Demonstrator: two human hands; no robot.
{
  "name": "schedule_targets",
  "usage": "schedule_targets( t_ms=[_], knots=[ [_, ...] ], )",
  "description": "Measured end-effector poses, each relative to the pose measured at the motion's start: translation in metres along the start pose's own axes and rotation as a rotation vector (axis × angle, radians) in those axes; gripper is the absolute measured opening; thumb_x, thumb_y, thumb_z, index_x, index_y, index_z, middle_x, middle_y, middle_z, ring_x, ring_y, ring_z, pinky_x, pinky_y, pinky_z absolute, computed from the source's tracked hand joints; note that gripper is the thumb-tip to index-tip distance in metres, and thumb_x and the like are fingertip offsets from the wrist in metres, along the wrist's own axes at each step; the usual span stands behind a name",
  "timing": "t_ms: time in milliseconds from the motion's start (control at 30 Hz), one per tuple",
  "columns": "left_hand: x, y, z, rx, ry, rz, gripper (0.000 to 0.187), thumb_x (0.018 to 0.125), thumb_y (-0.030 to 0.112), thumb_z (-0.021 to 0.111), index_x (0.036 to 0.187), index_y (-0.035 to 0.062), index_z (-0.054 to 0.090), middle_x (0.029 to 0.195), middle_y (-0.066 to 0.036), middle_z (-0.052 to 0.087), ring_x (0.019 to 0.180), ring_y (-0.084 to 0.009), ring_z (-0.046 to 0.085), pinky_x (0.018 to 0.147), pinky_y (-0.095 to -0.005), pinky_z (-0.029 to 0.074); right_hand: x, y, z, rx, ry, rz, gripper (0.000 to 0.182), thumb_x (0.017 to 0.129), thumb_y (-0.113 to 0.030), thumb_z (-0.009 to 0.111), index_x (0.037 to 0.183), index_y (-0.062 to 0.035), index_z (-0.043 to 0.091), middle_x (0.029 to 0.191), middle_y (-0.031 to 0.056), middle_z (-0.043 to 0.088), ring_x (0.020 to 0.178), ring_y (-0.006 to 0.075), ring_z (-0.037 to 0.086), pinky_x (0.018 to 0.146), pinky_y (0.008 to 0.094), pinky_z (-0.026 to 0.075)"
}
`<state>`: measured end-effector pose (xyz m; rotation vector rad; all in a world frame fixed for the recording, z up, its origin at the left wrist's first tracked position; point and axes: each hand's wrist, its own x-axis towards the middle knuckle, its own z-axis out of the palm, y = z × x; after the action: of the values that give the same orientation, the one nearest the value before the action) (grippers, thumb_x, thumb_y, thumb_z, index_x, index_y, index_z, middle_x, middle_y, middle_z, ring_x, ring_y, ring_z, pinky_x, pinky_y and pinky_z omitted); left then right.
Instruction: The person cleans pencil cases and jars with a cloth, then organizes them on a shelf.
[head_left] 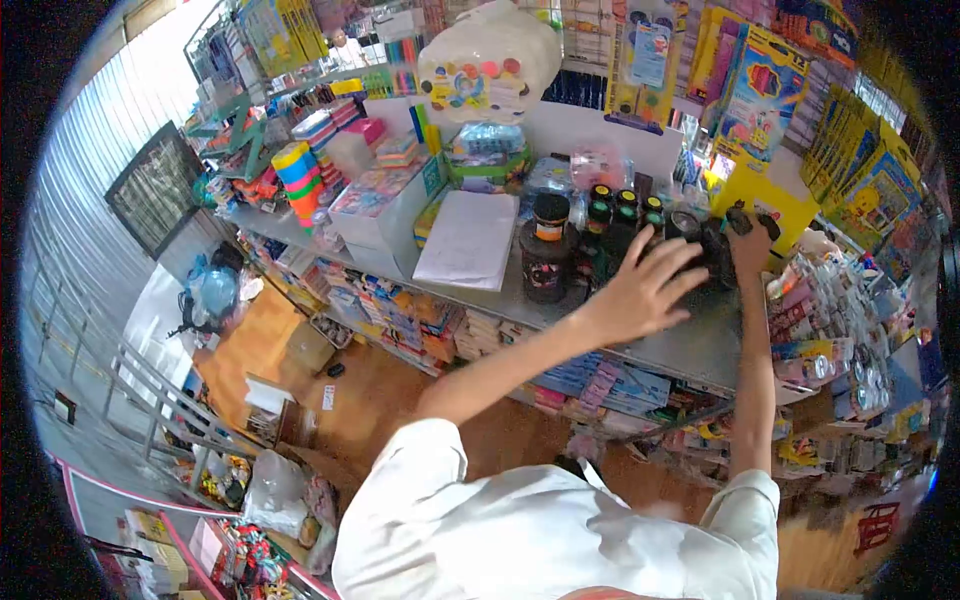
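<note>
My left hand (648,288) hovers over the front of the grey shelf (700,362), fingers spread, with nothing in it. Behind its fingers are dark bottles or jars, several with yellow and green tops (626,212). To its left stands a big black jar (546,268), with a smaller black jar with an orange label (550,218) on top. My right hand (752,250) reaches to the back right of the shelf, its fingers closed around a small dark item (741,217) whose kind I cannot make out. A yellow sheet (775,205) is behind it.
White papers (468,240) lie left of the jars, beside a white box (375,220). Hanging packets (820,300) crowd the right side. Stocked shelves run below the top. A metal railing (150,390) and a clear plastic bag (277,492) are at the left.
</note>
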<state>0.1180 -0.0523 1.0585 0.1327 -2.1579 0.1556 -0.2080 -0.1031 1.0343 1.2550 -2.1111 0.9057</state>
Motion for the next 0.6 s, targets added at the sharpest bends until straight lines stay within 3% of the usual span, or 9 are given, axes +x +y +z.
schedule_targets(
  t_ms=[67, 167, 233, 267, 333, 400, 433, 467, 600],
  knots=[
    [-0.002, 0.02, -0.007, -0.085, 0.107, 0.003, 0.054, 0.077, 0.029, 0.069, 0.124, 0.0137, 0.047, 0.132, -0.01, 0.042, 0.122, -0.03, 0.042, 0.105, -0.054, 0.025, -0.009, -0.014, -0.026, -0.024, 0.001, 0.049, 0.059, 0.065, -0.033, 0.077, 0.113, -0.0045, 0.059, 0.099, 0.0205, 0.064, 0.093, 0.0356, 0.061, 0.08, 0.0426, 0.049],
    [-0.011, 0.045, -0.012, -0.219, 0.146, -0.009, 0.054, 0.076, 0.027, 0.07, 0.123, 0.0133, 0.048, 0.131, -0.011, 0.044, 0.119, -0.0294, 0.046, 0.104, -0.0498, 0.031, -0.041, -0.034, -0.082, 0.464, 0.158, 0.049, 0.047, 0.068, -0.021, 0.077, 0.109, -0.0033, 0.063, 0.099, 0.0149, 0.066, 0.089, 0.0287, 0.062, 0.083, 0.0364, 0.048],
    [-0.02, 0.065, -0.012, -0.672, 0.188, -0.437, 0.055, 0.081, 0.033, 0.066, 0.126, 0.0113, 0.044, 0.131, -0.011, 0.044, 0.117, -0.0264, 0.047, 0.103, -0.044, 0.033, -0.088, -0.066, -0.143, 0.641, 0.264, 0.082, 0.044, 0.068, -0.019, 0.078, 0.106, -0.0008, 0.064, 0.097, 0.0085, 0.066, 0.089, 0.0204, 0.061, 0.084, 0.0322, 0.046],
    [-0.025, 0.072, -0.006, -0.736, 0.164, -0.423, 0.055, 0.081, 0.033, 0.066, 0.126, 0.0113, 0.044, 0.131, -0.011, 0.044, 0.117, -0.0264, 0.047, 0.103, -0.044, 0.033, -0.113, -0.051, -0.154, 0.774, 0.09, 0.225, 0.044, 0.067, -0.019, 0.079, 0.104, 0.0007, 0.064, 0.095, 0.0051, 0.066, 0.089, 0.0159, 0.058, 0.084, 0.0301, 0.044],
    [-0.042, 0.085, 0.012, -1.349, 0.004, -0.899, 0.06, 0.089, 0.047, 0.051, 0.133, 0.009, 0.036, 0.13, -0.01, 0.045, 0.117, -0.0236, 0.047, 0.102, -0.0403, 0.033, -0.153, -0.071, -0.209, 0.915, -0.16, 0.321, 0.04, 0.066, -0.012, 0.075, 0.103, -0.0002, 0.066, 0.097, 0.0067, 0.066, 0.086, 0.0143, 0.058, 0.083, 0.0288, 0.044],
    [-0.072, 0.089, 0.034, -1.717, -0.208, -1.08, 0.057, 0.096, 0.045, 0.038, 0.136, 0.0045, 0.031, 0.13, -0.009, 0.043, 0.119, -0.0207, 0.042, 0.101, -0.0358, 0.033, -0.185, -0.066, -0.224, 1.092, -0.48, 0.345, 0.044, 0.064, -0.012, 0.073, 0.105, -0.0003, 0.065, 0.101, 0.0081, 0.066, 0.095, 0.0137, 0.058, 0.088, 0.0291, 0.044],
    [-0.084, 0.097, 0.052, -1.529, -0.183, -0.928, 0.064, 0.096, 0.054, 0.028, 0.138, 0.0054, 0.03, 0.128, -0.009, 0.044, 0.117, -0.0189, 0.044, 0.098, -0.0338, 0.036, -0.199, -0.064, -0.222, 1.048, -0.559, 0.315, 0.043, 0.064, -0.013, 0.073, 0.104, 0.0001, 0.065, 0.1, 0.008, 0.066, 0.096, 0.0135, 0.058, 0.09, 0.0291, 0.043],
    [-0.096, 0.116, 0.062, -1.63, -0.083, -1.06, 0.061, 0.096, 0.05, 0.032, 0.136, 0.0041, 0.032, 0.127, -0.01, 0.045, 0.115, -0.0163, 0.044, 0.095, -0.0316, 0.039, -0.213, -0.062, -0.218, 1.026, -0.629, 0.278, 0.046, 0.065, -0.016, 0.074, 0.107, -0.0006, 0.063, 0.103, 0.0096, 0.065, 0.098, 0.0167, 0.058, 0.09, 0.0301, 0.043],
    [-0.109, 0.141, 0.072, -1.643, -0.096, -1.288, 0.054, 0.097, 0.048, 0.033, 0.124, 0.0028, 0.045, 0.109, -0.008, 0.054, 0.097, -0.0158, 0.053, 0.084, -0.0302, 0.044, -0.229, -0.052, -0.219, 0.742, -0.438, 0.096, 0.051, 0.07, -0.014, 0.075, 0.116, -0.0023, 0.057, 0.111, 0.009, 0.059, 0.104, 0.0199, 0.054, 0.092, 0.0314, 0.04]
  ],
)
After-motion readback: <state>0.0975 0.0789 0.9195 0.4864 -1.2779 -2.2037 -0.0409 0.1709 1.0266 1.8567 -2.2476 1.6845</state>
